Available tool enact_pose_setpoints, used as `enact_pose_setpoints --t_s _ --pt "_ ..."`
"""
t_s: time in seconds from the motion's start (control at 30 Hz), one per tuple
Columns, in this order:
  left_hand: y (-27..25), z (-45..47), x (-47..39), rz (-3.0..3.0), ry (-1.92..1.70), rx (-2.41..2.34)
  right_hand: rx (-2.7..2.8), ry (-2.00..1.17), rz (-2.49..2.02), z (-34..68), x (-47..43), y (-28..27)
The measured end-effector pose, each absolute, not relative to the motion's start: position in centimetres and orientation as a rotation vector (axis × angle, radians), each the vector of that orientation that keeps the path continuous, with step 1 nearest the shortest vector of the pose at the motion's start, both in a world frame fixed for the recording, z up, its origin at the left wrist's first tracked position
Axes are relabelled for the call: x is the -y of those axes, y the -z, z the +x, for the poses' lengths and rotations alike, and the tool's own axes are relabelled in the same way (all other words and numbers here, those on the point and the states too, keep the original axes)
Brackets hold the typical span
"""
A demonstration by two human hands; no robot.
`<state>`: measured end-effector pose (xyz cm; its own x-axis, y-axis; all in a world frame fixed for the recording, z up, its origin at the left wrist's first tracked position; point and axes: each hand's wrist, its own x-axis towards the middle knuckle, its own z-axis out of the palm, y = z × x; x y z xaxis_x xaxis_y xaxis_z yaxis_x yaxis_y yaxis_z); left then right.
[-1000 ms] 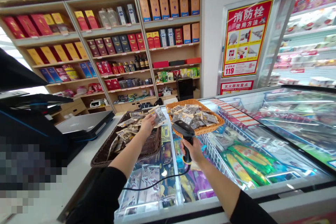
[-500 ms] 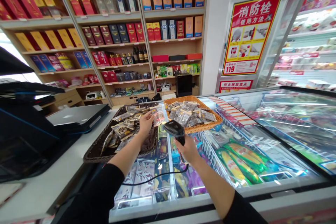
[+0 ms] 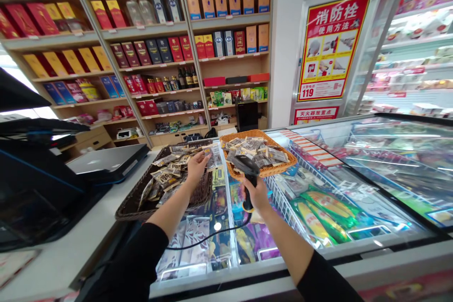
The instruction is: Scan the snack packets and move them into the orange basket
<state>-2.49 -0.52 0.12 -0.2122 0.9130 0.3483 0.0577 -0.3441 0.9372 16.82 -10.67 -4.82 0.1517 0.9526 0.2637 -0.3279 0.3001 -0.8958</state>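
My left hand (image 3: 197, 167) pinches a small clear-and-brown snack packet (image 3: 213, 157) at the inner edge of the dark wicker basket (image 3: 129, 205), which is heaped with similar packets. In my right hand (image 3: 259, 194) is a black barcode scanner (image 3: 250, 174), gripped by its handle, its head tilted up toward the left. A black cable (image 3: 212, 234) runs from the handle down to the left. Just behind the scanner stands the light orange wicker basket (image 3: 290, 160), also filled with packets; the scanner hides part of its front edge.
Both baskets rest on a glass-topped freezer (image 3: 357, 177) with bagged goods in wire baskets inside. At left is a white counter (image 3: 67, 250) with a dark till machine (image 3: 31, 184) and a flat scale (image 3: 109, 160). Shelves of boxed bottles (image 3: 163, 52) line the back.
The scanner has moved slightly right and its head has tipped upward. The bright light on the packet is gone. My left hand stays nearly in place, still holding the packet.
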Motion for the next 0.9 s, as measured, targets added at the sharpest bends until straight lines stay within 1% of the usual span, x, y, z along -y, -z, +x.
enact_pose_setpoints --t_s 0.1,0.23,0.3,0.53,0.8,0.9 --pt "-1.0 -0.5 0.5 1.456 -1.489 -1.104 0.723 -1.062 -0.687 17.6 9.8 4.6" --pt "-1.2 3.1 -0.6 1.608 -1.156 -0.991 0.533 -0.989 -0.646 19.0 8.9 4.5" --pt "-0.8 4.2 -1.7 1.707 -1.027 -0.992 0.493 -0.967 -0.654 19.5 8.6 4.7" --pt "0.5 4.1 -5.9 2.084 -0.724 -1.295 0.444 -0.970 -0.697 19.6 7.9 5.1" --pt "-1.7 4.0 -8.3 2.292 -0.364 -1.339 0.461 -0.968 -0.705 19.6 8.3 4.7" --pt "-2.1 4.9 -8.5 2.422 -0.373 -1.324 0.441 -0.943 -0.732 19.4 7.9 4.6"
